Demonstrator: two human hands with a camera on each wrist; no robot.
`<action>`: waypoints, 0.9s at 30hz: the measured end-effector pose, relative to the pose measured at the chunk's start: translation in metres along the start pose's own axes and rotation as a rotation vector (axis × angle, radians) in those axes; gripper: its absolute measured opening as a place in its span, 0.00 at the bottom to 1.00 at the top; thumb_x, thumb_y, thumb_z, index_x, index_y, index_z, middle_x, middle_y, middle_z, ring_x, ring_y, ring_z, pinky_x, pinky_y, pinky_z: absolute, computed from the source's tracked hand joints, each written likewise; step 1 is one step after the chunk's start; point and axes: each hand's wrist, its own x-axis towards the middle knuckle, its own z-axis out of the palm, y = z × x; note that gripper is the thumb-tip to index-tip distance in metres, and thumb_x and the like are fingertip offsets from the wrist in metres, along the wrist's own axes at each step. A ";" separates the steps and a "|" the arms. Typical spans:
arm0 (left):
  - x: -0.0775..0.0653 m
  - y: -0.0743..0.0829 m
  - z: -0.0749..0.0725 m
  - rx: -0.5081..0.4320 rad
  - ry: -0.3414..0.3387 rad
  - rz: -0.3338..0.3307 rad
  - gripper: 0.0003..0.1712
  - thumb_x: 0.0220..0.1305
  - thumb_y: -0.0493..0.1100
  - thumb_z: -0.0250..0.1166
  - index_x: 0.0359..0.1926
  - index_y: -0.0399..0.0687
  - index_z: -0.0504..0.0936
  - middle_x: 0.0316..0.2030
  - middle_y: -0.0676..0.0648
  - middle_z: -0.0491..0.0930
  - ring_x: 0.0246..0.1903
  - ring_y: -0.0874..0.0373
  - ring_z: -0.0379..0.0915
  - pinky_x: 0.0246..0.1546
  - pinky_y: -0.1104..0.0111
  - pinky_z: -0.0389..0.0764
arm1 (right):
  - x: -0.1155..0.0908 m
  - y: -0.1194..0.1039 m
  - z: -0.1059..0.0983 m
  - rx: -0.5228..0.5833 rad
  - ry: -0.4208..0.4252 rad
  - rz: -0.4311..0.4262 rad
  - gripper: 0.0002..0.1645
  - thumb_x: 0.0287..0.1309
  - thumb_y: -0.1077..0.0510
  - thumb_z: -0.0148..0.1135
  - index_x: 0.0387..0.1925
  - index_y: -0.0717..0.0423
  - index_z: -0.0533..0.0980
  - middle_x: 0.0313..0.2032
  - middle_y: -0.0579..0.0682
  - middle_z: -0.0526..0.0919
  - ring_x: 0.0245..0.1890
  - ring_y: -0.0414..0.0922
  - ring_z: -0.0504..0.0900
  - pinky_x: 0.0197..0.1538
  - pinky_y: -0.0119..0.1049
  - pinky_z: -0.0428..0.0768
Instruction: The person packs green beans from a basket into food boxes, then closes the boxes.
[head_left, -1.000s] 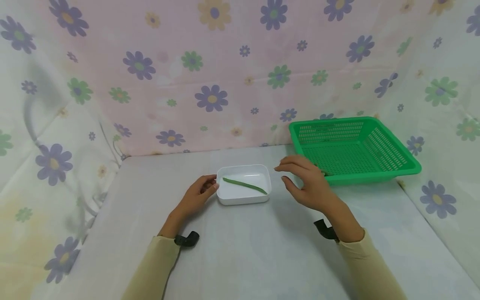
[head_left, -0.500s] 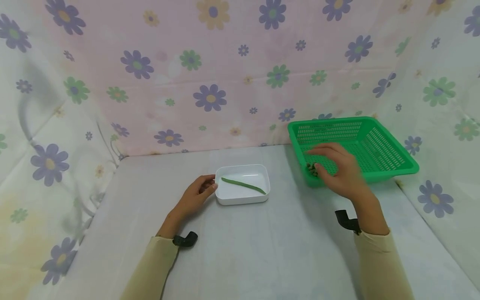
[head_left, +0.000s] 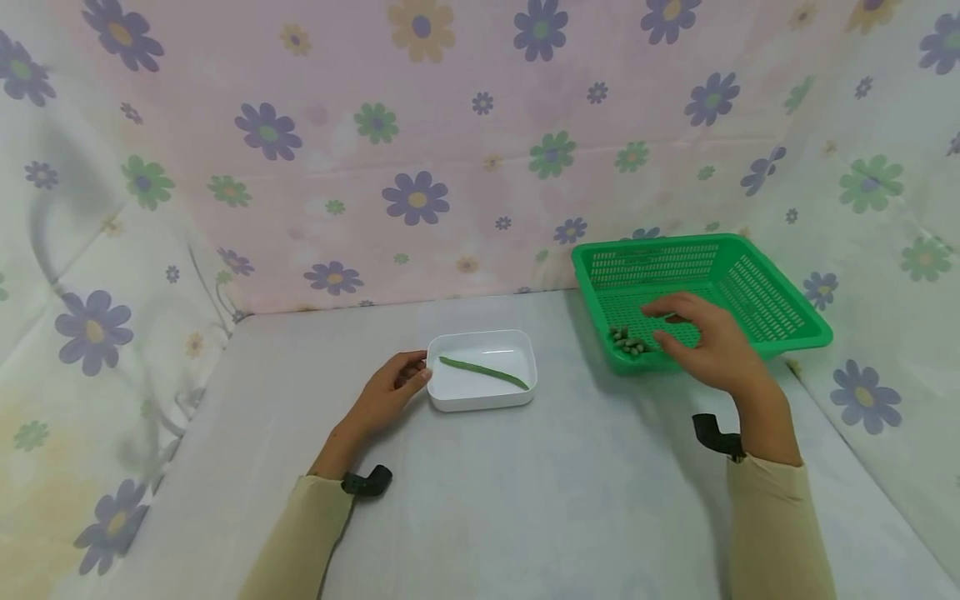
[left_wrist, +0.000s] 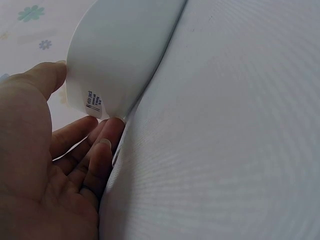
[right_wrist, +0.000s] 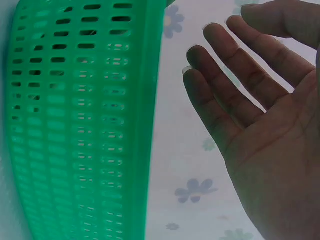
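A white rectangular dish [head_left: 481,403] stands on the table with one long green bean [head_left: 483,372] lying slantwise inside. My left hand [head_left: 392,390] holds the dish at its left end; in the left wrist view the thumb is at the rim and the fingertips [left_wrist: 114,125] are against the outer wall low down, near a small printed label. Over the front of a green plastic basket [head_left: 795,343], my right hand [head_left: 705,340] hovers with relaxed, spread fingers and holds nothing. Small greenish pieces [head_left: 630,342] lie in the basket's near left corner, left of that hand.
The basket has slotted walls [right_wrist: 85,125] and stands at the back right of the white-covered table [head_left: 480,508]. Floral cloth [head_left: 337,167] hangs behind and on both sides. Each wrist wears a black strap with a camera mount.
My right hand has moved right from beside the dish to over the basket, uncovering the greenish pieces in its corner. My left hand stays at the dish.
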 end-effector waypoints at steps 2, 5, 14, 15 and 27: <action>0.000 0.000 0.000 0.000 -0.001 -0.001 0.31 0.81 0.57 0.61 0.75 0.49 0.72 0.56 0.46 0.81 0.52 0.53 0.75 0.55 0.58 0.76 | -0.001 0.003 0.000 -0.005 -0.015 0.015 0.23 0.62 0.75 0.68 0.57 0.59 0.83 0.54 0.54 0.85 0.56 0.35 0.79 0.59 0.21 0.72; 0.000 -0.001 0.000 0.002 -0.003 0.001 0.30 0.81 0.57 0.61 0.75 0.49 0.72 0.55 0.46 0.80 0.52 0.54 0.75 0.54 0.59 0.76 | -0.002 0.007 -0.001 -0.013 -0.025 0.024 0.21 0.63 0.75 0.68 0.56 0.59 0.83 0.54 0.54 0.86 0.54 0.39 0.81 0.58 0.22 0.74; 0.000 -0.001 -0.001 0.003 0.001 0.008 0.30 0.81 0.57 0.60 0.75 0.49 0.72 0.55 0.46 0.81 0.51 0.54 0.75 0.53 0.59 0.76 | -0.002 0.016 0.003 -0.046 -0.113 0.127 0.14 0.69 0.68 0.69 0.53 0.57 0.85 0.50 0.52 0.87 0.51 0.52 0.84 0.55 0.37 0.79; 0.000 -0.002 0.000 0.002 0.001 0.008 0.30 0.81 0.57 0.60 0.75 0.49 0.72 0.55 0.46 0.81 0.50 0.54 0.75 0.53 0.59 0.76 | -0.002 0.017 0.004 -0.049 -0.127 0.139 0.13 0.69 0.67 0.68 0.53 0.57 0.85 0.50 0.52 0.88 0.51 0.52 0.84 0.55 0.42 0.80; 0.000 0.001 0.000 0.005 -0.003 0.013 0.31 0.81 0.56 0.60 0.75 0.47 0.72 0.55 0.46 0.81 0.52 0.53 0.75 0.54 0.59 0.76 | 0.000 0.019 0.012 -0.060 -0.157 0.153 0.13 0.67 0.70 0.67 0.50 0.58 0.86 0.47 0.52 0.89 0.48 0.53 0.87 0.51 0.57 0.83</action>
